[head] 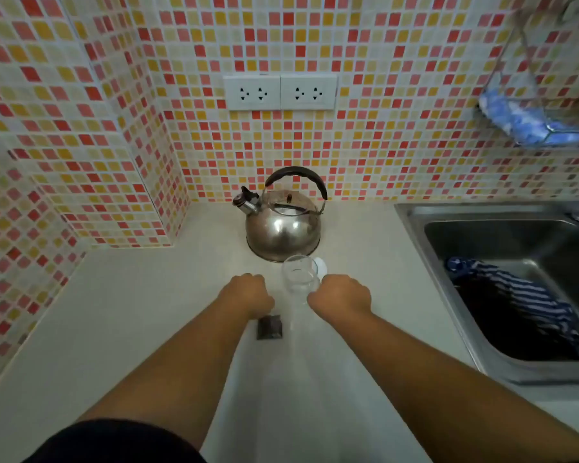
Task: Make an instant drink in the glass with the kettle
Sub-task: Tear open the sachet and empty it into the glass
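The right hand [340, 294] grasps the empty glass [298, 277] at 6 o'clock of the kettle [283, 225], the left hand [248, 292] is clenched above a dark sachet [269, 326] at its 5 o'clock, so powder and pouring apparently remain.

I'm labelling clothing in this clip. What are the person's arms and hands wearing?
Nothing shows on them: the left hand and right hand are bare, without gloves, rings or watch, and both forearms are uncovered to the frame's bottom. Only a dark black garment shows at the bottom left.
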